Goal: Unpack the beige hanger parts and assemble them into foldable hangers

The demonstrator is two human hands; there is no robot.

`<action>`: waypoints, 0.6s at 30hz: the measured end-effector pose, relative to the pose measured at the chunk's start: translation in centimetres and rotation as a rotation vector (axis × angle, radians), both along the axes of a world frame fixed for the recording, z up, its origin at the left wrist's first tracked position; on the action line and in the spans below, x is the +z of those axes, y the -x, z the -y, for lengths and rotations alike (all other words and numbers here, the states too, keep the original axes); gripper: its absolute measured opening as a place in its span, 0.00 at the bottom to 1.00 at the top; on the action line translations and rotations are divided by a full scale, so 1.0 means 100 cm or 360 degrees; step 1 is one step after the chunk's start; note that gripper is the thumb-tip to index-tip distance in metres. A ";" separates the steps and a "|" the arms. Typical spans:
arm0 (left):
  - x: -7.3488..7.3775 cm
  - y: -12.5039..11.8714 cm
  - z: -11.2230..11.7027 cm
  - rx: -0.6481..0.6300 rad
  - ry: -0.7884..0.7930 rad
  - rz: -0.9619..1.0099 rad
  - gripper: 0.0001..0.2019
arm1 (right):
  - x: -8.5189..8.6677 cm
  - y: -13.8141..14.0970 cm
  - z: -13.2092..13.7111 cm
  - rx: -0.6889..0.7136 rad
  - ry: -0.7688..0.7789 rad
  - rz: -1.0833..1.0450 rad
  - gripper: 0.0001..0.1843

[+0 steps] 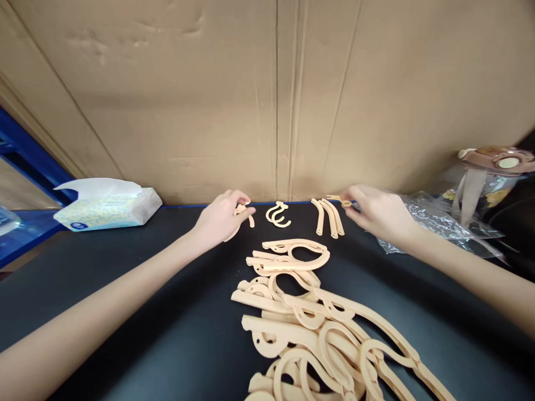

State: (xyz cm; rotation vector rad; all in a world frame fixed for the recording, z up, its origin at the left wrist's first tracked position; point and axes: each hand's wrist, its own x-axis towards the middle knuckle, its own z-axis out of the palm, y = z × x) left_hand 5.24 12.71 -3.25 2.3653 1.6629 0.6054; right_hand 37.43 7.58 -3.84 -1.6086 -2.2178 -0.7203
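Observation:
Cream plastic parts of folding clothes hangers lie on the black table. My left hand is at the far side, left of centre, its thumb and index finger closed around a small cream hanger piece, which the fingers partly hide. A curved strip shows just beneath the thumb. My right hand pinches another cream hanger piece near the back edge. Between the hands lie hanger hooks and, beside my right fingers, three slim curved hanger arms.
A heap of folded hangers covers the near middle of the table. At left stands a tissue pack. Clear plastic bags and a drinking bottle are at right. Cardboard rises behind the back edge.

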 end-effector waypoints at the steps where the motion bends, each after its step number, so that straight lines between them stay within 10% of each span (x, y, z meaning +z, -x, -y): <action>1: 0.000 -0.004 0.007 -0.0167 0.0070 -0.0022 0.18 | -0.004 -0.001 0.004 0.0005 -0.0015 0.0141 0.08; 4: 0.000 -0.015 0.023 -0.0534 0.0355 -0.0107 0.22 | -0.015 -0.006 0.012 0.0038 -0.0004 0.0363 0.11; 11: -0.004 -0.029 0.013 -0.0594 0.0721 0.0123 0.13 | -0.021 -0.011 0.019 0.0173 0.0439 0.0130 0.12; 18: 0.020 -0.059 0.018 -0.0365 0.0760 0.0907 0.07 | 0.014 0.049 0.013 0.0507 0.0686 -0.0994 0.17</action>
